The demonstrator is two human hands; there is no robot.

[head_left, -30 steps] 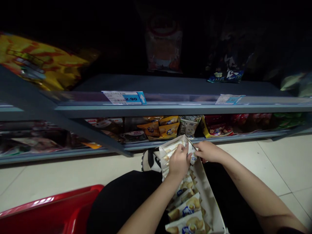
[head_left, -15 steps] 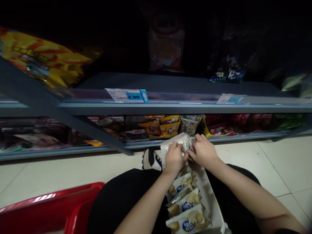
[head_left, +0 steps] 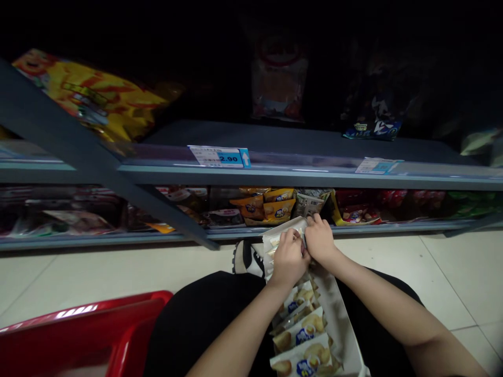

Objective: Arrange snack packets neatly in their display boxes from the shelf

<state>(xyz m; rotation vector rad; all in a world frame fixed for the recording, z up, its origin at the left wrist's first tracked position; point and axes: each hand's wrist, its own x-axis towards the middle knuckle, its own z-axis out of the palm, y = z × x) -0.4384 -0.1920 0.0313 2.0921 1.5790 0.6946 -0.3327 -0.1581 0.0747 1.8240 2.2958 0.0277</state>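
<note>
Across our black-clothed lap [head_left: 204, 319] lies the long white cardboard box [head_left: 338, 324], its far end jutting over the pale floor tiles [head_left: 118, 272] towards the lower grey metal shelf [head_left: 393, 228]. Our left hand [head_left: 288, 259] and right hand [head_left: 320, 242] meet at that far end, touching each other. Each grip is clenched on the foremost of the glossy white snack packets [head_left: 302, 332], which stand in a row along the box.

Bare tile shows to the right of our right arm and between the shelf and the shiny red plastic basket [head_left: 78, 340]. A slanting grey metal strut [head_left: 78, 152] comes down close to the left of our black-and-white shoe [head_left: 245, 259], which sits just beside the box's end.

We cannot see our fingertips, tucked among the packets. The bottom edge cuts off the box's near end and the basket. Behind the blue-and-white price label [head_left: 220, 156], marked 2.90, the upper shelf sinks into darkness, and the bags there are hard to make out.

The box looks matte and stiff, the packets crinkled. A yellow foil bag [head_left: 102, 99] on the left is creased and glossy, and the tiles are smooth.
</note>
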